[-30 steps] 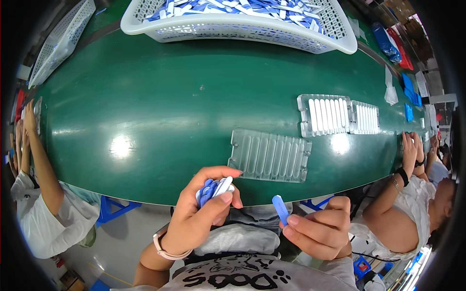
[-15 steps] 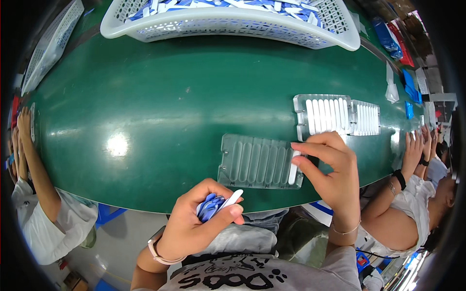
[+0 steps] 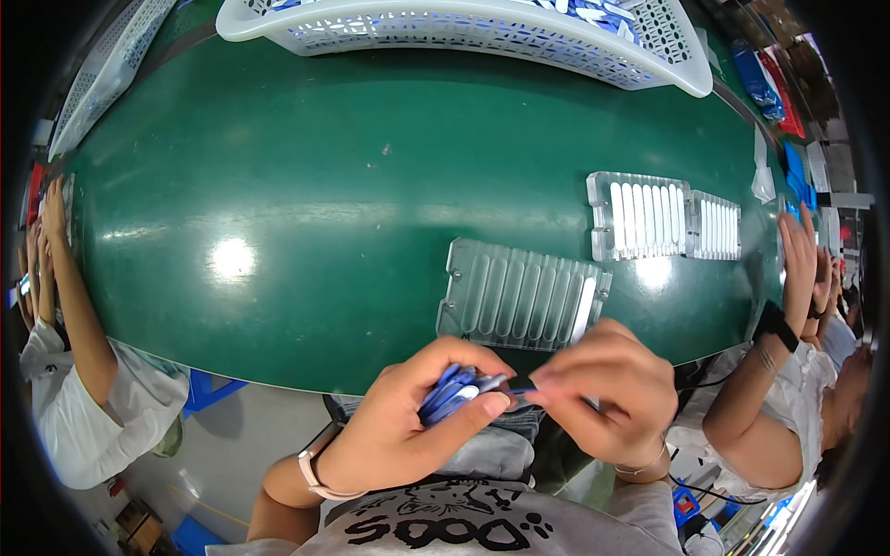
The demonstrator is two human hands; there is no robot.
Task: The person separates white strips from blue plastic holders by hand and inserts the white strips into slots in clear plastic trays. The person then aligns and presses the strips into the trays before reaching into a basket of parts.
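Note:
My left hand [image 3: 417, 412] is closed around a bunch of small flat blue-and-white sticks [image 3: 447, 394] with rounded ends. My right hand [image 3: 612, 394], smeared by motion, pinches a thin blue stick [image 3: 522, 391] beside the bunch, seen edge-on. Just beyond my hands lies a clear slotted tray [image 3: 505, 292] on the green table. A single white stick [image 3: 584, 309] rests in its rightmost slot; the other slots hold nothing. Farther right, two more clear trays, a nearer one [image 3: 603, 218] and a farther one [image 3: 694, 199], sit end to end, filled with white sticks.
A white perforated basket [image 3: 464, 35] of blue-and-white sticks stands at the far edge of the green table [image 3: 278, 167]. Another white basket [image 3: 107, 83] is at far left. Co-workers' arms [image 3: 79, 296] reach in at left and right [image 3: 756, 371].
My right hand has left the white stick in the tray's end slot and drawn back to the bunch in my left hand, now pinching a blue stick. The whole view has shifted slightly.

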